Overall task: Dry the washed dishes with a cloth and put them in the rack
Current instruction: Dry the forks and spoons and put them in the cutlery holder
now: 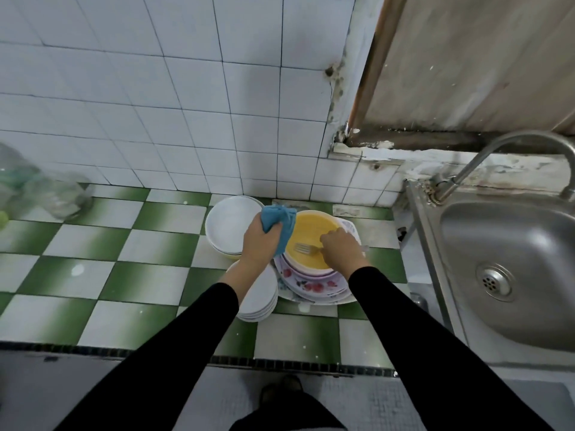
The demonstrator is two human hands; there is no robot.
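The person's left hand (259, 241) is squeezing a blue cloth (280, 220), fingers curled tight round it, just over the left edge of a yellow bowl (311, 231). The right hand (340, 247) is pinching the handle of a fork (303, 248) whose prongs are lying inside the yellow bowl, and that bowl is sitting on top of a pile of flowered plates (314, 286) on the green and white counter (124, 244). A stack of white bowls (230, 225) is standing just left of the pile, a stack of white plates (261, 303) is lying under the left wrist, and a steel sink (513, 269) with a bent tap (497, 147) is sitting on the right.
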